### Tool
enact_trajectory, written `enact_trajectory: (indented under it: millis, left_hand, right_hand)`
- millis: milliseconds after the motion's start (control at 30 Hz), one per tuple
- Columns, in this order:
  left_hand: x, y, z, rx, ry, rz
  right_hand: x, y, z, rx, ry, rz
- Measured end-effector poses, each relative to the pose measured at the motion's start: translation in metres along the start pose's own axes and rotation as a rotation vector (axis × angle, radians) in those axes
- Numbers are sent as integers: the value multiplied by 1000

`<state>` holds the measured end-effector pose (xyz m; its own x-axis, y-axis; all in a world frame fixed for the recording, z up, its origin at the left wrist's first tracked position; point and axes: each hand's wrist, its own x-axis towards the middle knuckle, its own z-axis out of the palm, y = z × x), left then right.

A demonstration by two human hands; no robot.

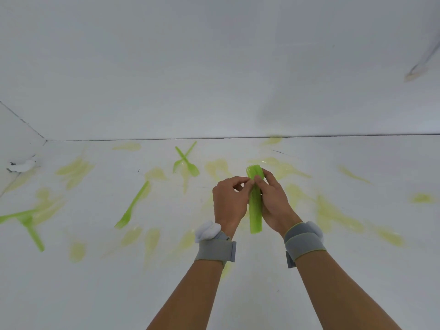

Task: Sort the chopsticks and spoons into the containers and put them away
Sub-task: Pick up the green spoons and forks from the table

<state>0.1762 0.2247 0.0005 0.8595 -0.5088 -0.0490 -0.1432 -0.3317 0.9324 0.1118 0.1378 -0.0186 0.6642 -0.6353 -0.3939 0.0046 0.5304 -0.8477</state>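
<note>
A stack of green plastic forks [255, 206] is held upright above the white desk [357, 270], gripped by the right hand [273, 201] and pinched by the left hand [229, 201]. Handles are best squared flush before more scattered forks are gathered.

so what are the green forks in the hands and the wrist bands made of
Bundle of green forks, gripped by right hand and pinched by left hand: likely thin moulded plastic, translucent, uniform lime colour, slightly glossy. Wrist bands: probably grey woven fabric, matte, wrapped with an overlapping strap.
</note>
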Motion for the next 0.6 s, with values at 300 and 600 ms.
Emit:
enact_trajectory:
  millis: [300,600]
  left_hand:
    - [1,6,12,-46,-122,38]
    - [-21,24,85,77,-322,93]
  right_hand:
    - [-12,-11,-6,92,66,-22]
    - [-58,-40,-95,86,324,-62]
